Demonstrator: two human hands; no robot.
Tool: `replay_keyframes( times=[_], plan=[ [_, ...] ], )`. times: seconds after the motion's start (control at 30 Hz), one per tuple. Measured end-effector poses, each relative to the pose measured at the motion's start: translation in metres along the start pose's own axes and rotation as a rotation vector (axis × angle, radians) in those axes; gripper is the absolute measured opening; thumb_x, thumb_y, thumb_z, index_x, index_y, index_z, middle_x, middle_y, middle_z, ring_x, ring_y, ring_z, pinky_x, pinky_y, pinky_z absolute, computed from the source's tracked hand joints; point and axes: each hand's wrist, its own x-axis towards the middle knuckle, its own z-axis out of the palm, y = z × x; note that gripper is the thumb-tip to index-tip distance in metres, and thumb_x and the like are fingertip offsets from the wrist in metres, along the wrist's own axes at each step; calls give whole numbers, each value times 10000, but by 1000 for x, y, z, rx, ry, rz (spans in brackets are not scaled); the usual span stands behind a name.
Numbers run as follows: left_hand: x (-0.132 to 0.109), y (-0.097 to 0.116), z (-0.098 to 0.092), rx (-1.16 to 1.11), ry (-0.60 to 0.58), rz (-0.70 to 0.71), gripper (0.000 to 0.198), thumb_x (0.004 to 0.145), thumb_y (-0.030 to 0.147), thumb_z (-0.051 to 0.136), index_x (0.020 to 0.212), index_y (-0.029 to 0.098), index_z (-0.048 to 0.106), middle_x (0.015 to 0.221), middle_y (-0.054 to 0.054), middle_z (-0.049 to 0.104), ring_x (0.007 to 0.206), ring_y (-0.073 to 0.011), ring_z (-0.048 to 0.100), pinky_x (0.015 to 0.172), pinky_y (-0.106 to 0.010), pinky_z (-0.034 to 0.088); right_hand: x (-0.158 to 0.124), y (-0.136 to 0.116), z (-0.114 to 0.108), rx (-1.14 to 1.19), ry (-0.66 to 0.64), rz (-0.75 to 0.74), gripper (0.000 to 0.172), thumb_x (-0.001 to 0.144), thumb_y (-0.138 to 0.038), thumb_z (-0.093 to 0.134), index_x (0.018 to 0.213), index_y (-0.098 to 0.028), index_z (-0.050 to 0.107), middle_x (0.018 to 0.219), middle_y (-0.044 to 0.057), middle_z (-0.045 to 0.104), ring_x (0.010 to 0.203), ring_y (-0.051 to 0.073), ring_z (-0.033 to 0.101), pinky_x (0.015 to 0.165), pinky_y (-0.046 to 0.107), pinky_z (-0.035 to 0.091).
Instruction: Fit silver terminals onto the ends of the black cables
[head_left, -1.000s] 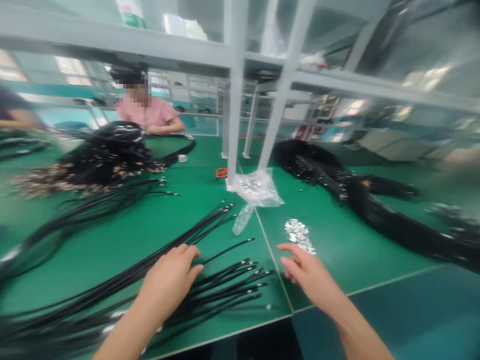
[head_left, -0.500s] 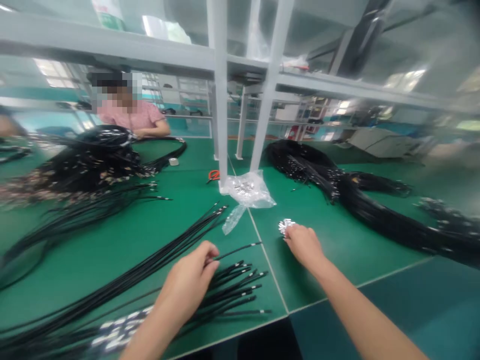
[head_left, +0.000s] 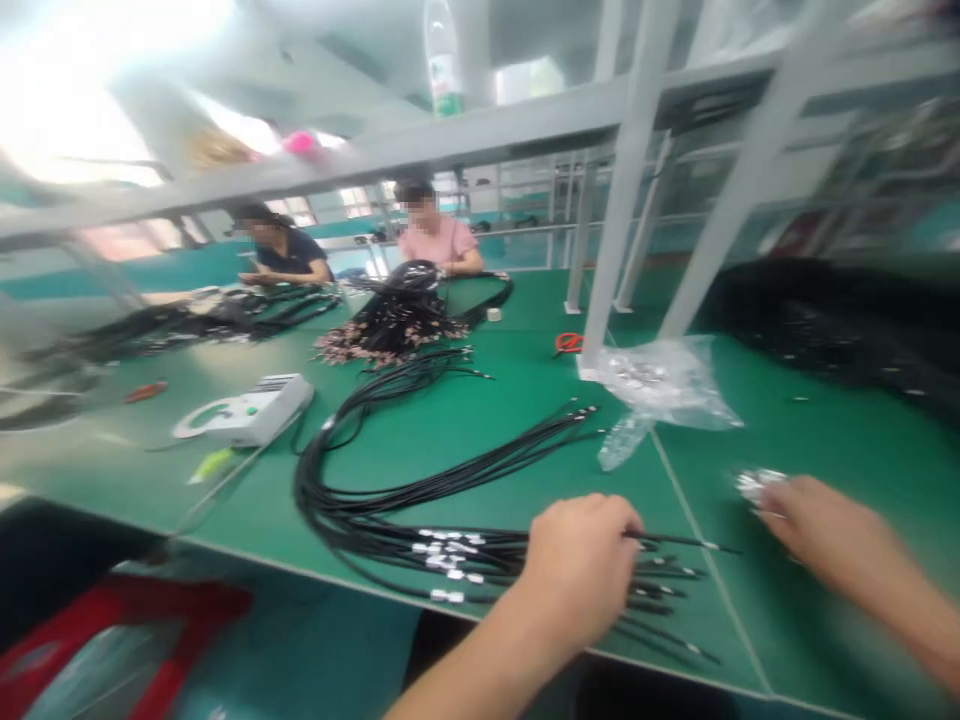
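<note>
My left hand (head_left: 581, 570) is closed on a thin black cable (head_left: 682, 543) and rests on a bundle of black cables (head_left: 420, 500) with metal ends, lying near the front edge of the green table (head_left: 480, 420). My right hand (head_left: 814, 520) lies at the right with its fingertips on a small heap of silver metal pieces (head_left: 754, 484). Blur hides whether those fingers pinch anything.
A clear plastic bag (head_left: 660, 385) of metal parts lies by grey frame posts (head_left: 619, 210). Orange scissors (head_left: 568, 343), a white device (head_left: 251, 410), more cable heaps (head_left: 401, 315) and a black pile (head_left: 832, 320) sit on the table. Two people (head_left: 439, 235) sit across. A red stool (head_left: 112, 630) is lower left.
The camera has swung left, showing more of the table's left side. My left hand has closed on a single cable; my right hand stays at the metal pieces.
</note>
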Motion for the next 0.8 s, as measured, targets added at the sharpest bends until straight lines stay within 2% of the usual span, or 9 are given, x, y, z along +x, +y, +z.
replay_keyframes(
  times=[0.13, 0.23, 0.33, 0.43, 0.6, 0.8],
  plan=[
    [3, -1, -6, -25, 29, 16, 152, 835, 160, 474, 884, 253, 583, 903, 19, 618, 857, -154, 567, 751, -254, 436, -1, -38, -18, 147, 65, 140, 116, 613, -213, 604, 531, -200, 524, 598, 11, 457, 575, 153, 386, 600, 305, 257],
    [6, -3, -8, -62, 17, 49, 157, 870, 185, 423, 902, 258, 558, 896, 18, 594, 821, -140, 565, 710, -235, 431, -8, -54, -24, 384, 73, 226, 145, 680, -332, 601, 714, -197, 563, 654, 2, 540, 625, 159, 484, 622, 293, 349],
    [4, 1, -8, -99, -11, 150, 193, 903, 214, 373, 971, 283, 540, 922, 18, 581, 810, -126, 565, 702, -220, 431, -29, -76, -21, 710, -17, 252, 306, 723, -414, 600, 917, -185, 544, 778, 23, 594, 692, 155, 558, 677, 303, 432],
    [0, 8, -6, -91, 44, 223, 206, 914, 224, 366, 961, 282, 558, 912, 10, 570, 791, -122, 560, 694, -215, 429, -53, -102, -13, 998, -127, 274, 268, 745, -409, 624, 856, -191, 514, 799, 19, 595, 717, 135, 575, 708, 288, 452],
    [-4, 12, 0, 20, 191, 228, 222, 903, 230, 397, 1004, 284, 588, 808, -6, 552, 713, -131, 546, 629, -217, 425, -77, -133, -2, 1624, -274, 371, 147, 752, -240, 681, 755, -179, 547, 740, -24, 554, 658, 64, 512, 670, 189, 416],
    [-4, 10, 8, 104, 213, 236, 219, 899, 229, 405, 987, 275, 600, 790, -10, 551, 706, -136, 547, 605, -216, 419, -85, -142, 0, 1705, -288, 375, 110, 763, -211, 672, 763, -177, 567, 723, -22, 559, 658, 68, 528, 670, 188, 425]
  ],
)
